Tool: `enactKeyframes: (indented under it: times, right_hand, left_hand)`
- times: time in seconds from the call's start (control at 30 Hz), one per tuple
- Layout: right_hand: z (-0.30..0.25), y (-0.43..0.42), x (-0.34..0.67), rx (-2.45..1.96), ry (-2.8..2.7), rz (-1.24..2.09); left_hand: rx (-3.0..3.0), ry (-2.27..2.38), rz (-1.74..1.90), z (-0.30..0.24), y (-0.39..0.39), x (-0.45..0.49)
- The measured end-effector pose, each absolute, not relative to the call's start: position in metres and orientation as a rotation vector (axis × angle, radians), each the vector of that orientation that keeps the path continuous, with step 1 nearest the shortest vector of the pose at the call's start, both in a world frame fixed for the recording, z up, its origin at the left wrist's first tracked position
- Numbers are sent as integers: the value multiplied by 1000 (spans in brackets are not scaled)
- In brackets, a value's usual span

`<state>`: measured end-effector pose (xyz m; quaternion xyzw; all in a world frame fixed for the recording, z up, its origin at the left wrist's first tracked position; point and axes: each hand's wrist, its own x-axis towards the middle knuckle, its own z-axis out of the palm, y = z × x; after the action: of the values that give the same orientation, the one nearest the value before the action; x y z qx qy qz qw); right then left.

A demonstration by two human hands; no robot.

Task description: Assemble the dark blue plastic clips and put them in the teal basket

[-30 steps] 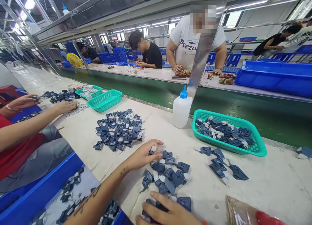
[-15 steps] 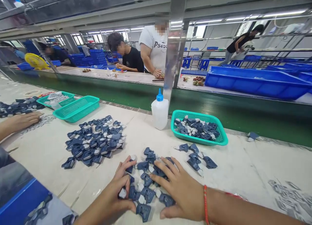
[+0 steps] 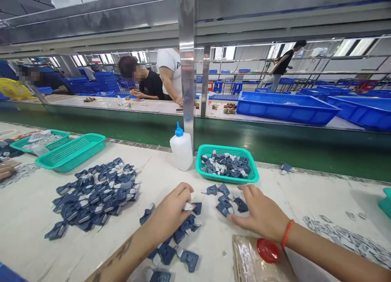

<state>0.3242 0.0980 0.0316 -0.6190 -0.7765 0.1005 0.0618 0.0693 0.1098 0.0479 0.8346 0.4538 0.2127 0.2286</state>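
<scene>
Two hands, both down on the pale table (image 3: 311,200) among dark blue plastic pieces. My left hand (image 3: 171,210) is curled in a loose fist over the near heap of pieces (image 3: 183,229), with a small white part (image 3: 188,206) pinched at the fingertips; the knuckles hide how tight that pinch is. My right hand (image 3: 262,212) lies flat with fingers spread, its fingertips touching the smaller cluster of pieces (image 3: 226,200) just in front of the green basket (image 3: 227,178), and it holds nothing. To do this well, I think I should lift one piece at a time and keep the white part square between finger and thumb, because the pieces overlap and would drag their neighbours along. The flat hand can steady the cluster so nothing skids toward the table edge. The basket, already part filled with the same pieces, sits just beyond my right fingers, and a white squeeze bottle (image 3: 181,151) with a blue cap stands just beside its left side. A larger spread of pieces (image 3: 94,194) lies well to my left, near an empty green basket (image 3: 70,151). By my right wrist lies a clear bag (image 3: 259,261) with a red disc on it. Other people work across the green belt.
</scene>
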Motion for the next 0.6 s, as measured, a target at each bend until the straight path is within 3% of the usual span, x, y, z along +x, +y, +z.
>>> enactKeyframes:
  times: [0.3,0.6]
  right_hand:
    - [23,109,300,-1873,-2400,384]
    - [18,107,318,-1740,-2409,421]
  left_hand:
    - [2553,1237,226,27,156,134]
    - [2515,1222,309,23,149,142]
